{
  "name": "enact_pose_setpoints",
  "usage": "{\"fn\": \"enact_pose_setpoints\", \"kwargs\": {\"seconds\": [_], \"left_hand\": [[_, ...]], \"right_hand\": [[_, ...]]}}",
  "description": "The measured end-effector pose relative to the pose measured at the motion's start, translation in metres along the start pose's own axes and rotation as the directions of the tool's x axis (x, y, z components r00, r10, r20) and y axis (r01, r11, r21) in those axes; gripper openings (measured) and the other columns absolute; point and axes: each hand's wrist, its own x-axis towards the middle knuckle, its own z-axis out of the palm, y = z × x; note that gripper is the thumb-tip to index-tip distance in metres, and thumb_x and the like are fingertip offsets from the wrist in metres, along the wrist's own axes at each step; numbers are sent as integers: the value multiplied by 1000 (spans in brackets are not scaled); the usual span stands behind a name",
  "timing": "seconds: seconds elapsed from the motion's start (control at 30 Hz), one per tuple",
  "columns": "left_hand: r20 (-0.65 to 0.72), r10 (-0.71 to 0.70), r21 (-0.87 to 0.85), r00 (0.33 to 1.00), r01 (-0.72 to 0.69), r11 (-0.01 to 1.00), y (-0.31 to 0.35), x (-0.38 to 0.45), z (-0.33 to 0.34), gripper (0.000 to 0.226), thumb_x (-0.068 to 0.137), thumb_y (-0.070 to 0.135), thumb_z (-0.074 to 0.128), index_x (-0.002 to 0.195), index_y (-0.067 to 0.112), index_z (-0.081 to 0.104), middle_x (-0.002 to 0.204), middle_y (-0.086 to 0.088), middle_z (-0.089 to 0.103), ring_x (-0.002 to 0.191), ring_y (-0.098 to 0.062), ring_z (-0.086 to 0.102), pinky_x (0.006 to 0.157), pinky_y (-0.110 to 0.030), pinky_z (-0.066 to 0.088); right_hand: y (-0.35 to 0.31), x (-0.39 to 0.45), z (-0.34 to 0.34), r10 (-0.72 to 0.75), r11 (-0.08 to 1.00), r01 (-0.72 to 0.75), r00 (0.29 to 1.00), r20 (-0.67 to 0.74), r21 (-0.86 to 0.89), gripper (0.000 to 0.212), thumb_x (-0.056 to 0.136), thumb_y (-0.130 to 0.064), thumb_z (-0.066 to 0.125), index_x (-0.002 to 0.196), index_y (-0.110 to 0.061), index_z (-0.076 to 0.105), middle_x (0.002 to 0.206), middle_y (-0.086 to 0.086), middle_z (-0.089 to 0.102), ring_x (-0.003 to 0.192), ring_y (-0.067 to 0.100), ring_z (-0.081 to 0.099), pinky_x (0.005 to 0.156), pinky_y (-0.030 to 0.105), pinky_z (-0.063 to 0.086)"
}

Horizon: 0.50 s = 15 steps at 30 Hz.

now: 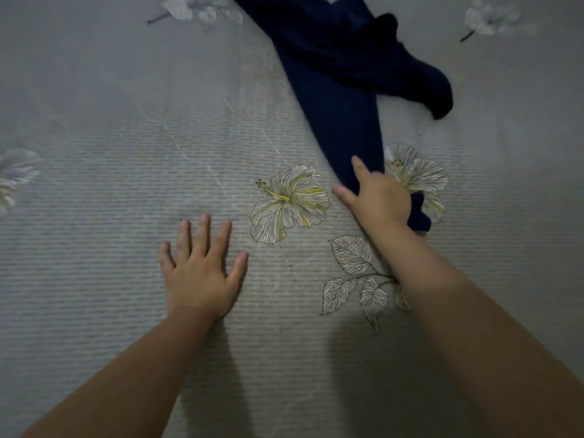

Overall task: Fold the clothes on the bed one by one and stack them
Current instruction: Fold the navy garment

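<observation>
Gripping the near end of a dark navy garment (341, 90), the right hand (377, 199) has its fingers (360, 167) curled over the cloth, thumb stretched toward a printed hibiscus (289, 202). The garment trails away up the bed (110, 137), crumpled at its far end. The left hand (200, 270) lies flat on the grey sheet, fingers spread and holding nothing.

Left hand (202, 273) flat, right hand (377, 200) gripping
</observation>
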Motion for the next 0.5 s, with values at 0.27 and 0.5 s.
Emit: {"fn": "enact_pose_setpoints", "kwargs": {"seconds": [0.27,0.5], "left_hand": [[-26,56,18,998,-55,998,9,-28,-11,60,93,55,23,146,30,15,155,-4,8,143,-25,0,112,-46,1],[105,446,35,889,-451,892,74,-119,-15,60,96,43,31,147,25,6,156,-5,3,143,-24,-2,113,-40,5]], "right_hand": [[25,-200,10,-134,977,123,990,50,172,63,87,-64,32,134,-25,45,95,4,68,88,21,63,59,27,39],[81,-378,-6,-186,937,52,912,366,346,94,75,-79,-4,107,-28,68,72,-6,70,70,7,66,54,16,37]]}}
